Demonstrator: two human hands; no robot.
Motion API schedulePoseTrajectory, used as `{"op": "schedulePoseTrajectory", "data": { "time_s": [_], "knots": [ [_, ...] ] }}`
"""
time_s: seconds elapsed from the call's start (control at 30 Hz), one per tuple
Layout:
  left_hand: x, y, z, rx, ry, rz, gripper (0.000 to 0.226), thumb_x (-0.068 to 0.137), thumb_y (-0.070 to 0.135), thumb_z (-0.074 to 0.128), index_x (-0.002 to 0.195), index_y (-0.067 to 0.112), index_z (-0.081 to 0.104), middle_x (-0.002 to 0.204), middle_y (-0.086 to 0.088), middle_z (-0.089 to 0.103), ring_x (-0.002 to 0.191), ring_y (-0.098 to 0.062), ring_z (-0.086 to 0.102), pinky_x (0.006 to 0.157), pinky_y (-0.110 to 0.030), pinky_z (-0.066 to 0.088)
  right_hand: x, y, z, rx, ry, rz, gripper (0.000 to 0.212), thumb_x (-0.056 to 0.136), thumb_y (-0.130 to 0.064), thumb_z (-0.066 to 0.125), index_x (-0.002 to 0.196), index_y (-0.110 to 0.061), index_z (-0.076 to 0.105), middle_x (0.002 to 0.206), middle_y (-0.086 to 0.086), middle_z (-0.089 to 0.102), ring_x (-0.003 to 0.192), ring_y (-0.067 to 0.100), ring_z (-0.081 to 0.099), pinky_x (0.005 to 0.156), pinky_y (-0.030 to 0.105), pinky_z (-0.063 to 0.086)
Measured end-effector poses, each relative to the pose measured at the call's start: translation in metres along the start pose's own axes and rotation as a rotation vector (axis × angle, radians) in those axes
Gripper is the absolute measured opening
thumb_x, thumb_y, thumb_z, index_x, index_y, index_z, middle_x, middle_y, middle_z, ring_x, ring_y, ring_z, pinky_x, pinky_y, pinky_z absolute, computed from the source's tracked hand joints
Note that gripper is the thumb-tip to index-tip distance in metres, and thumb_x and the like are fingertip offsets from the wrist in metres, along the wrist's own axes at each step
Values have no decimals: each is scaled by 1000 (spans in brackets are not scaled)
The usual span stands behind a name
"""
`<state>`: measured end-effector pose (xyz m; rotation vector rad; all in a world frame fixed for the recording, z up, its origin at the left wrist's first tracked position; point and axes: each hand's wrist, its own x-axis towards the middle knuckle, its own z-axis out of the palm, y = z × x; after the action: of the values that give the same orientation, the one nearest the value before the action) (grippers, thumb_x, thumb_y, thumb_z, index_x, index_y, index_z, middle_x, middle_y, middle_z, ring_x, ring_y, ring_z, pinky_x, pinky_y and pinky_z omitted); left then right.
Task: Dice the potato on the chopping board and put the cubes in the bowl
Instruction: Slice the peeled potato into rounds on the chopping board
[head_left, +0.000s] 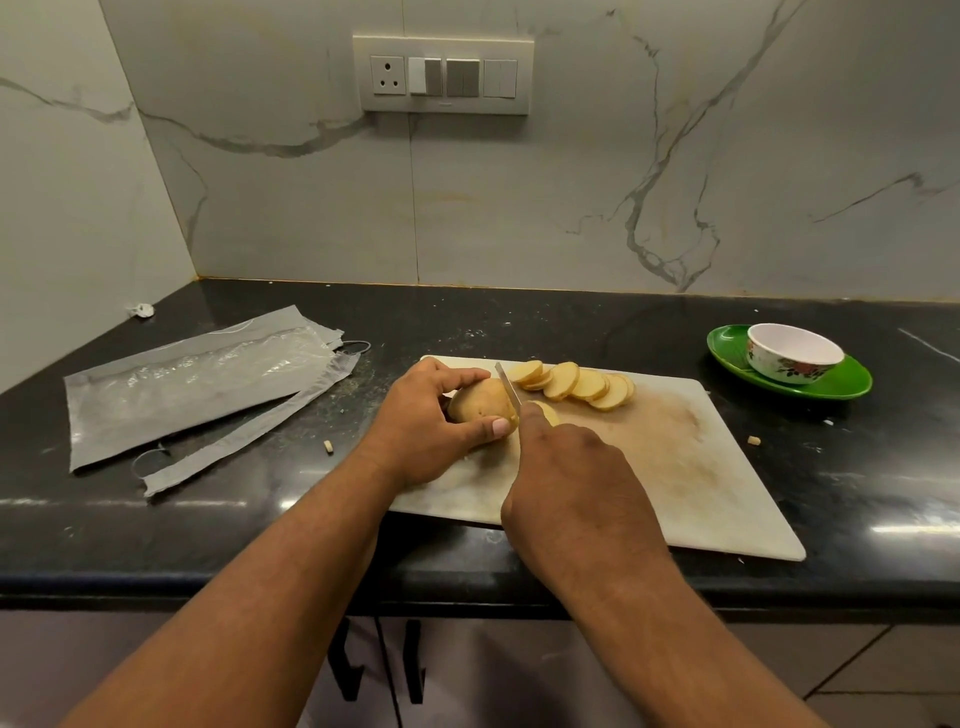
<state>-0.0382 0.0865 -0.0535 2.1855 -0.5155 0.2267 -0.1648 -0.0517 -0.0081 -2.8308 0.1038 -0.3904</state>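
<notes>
Head view: left hand (434, 421) is grasping the potato (480, 400), right hand (569, 488) is gripping the knife (508, 383); potato slices (576, 383) are lying between them and the bowl (792, 353) on a green plate (852, 384) toward the counter's (260, 519) right edge.

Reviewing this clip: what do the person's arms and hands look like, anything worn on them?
Both forearms are bare up to the frame edge, no sleeves showing. The left hand and right hand wear no gloves; no rings, watch or bands are visible. The left thumbnail is short and unpainted.
</notes>
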Motion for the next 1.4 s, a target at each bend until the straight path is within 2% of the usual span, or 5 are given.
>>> {"op": "schedulePoseTrajectory", "data": {
  "time_s": [0.37,0.67,0.9,1.07,1.4],
  "knots": [
    [0,2,1,-15,24,2,66,77,47,87,137,31,66,102,18,50,89,-2,51,67,-9,36,-19,4,12,-49,16,-32,65,103,-23,44,158,-21,10,127,4,55,90,14,53,72,25,44],
    [-4,4,-1,-37,42,33,59,79,43,86,134,32,69,108,14,56,92,-1,56,70,-6,42,12,-5,23,-56,87,-30,45,107,-22,27,151,-15,31,115,7,63,96,23,65,64,28,39],
    [-3,3,1,-56,40,4,60,80,40,87,136,32,67,112,12,58,92,-1,56,67,-6,42,-10,5,24,-71,-16,-34,60,102,-20,44,156,-19,18,120,7,59,101,22,61,71,29,42],
    [-3,2,1,-54,56,-12,59,80,41,87,135,32,68,113,12,59,93,-1,57,71,-9,40,-15,10,17,-70,-68,-31,46,100,-20,47,144,-21,36,117,6,60,101,22,59,73,30,43],
    [-3,-4,1,-98,64,-16,63,69,39,95,128,33,72,112,10,61,90,-6,62,69,-9,48,-29,33,0,-19,-89,39,69,97,-23,45,157,-30,12,119,-2,56,98,16,54,82,29,48]
  ]
}}
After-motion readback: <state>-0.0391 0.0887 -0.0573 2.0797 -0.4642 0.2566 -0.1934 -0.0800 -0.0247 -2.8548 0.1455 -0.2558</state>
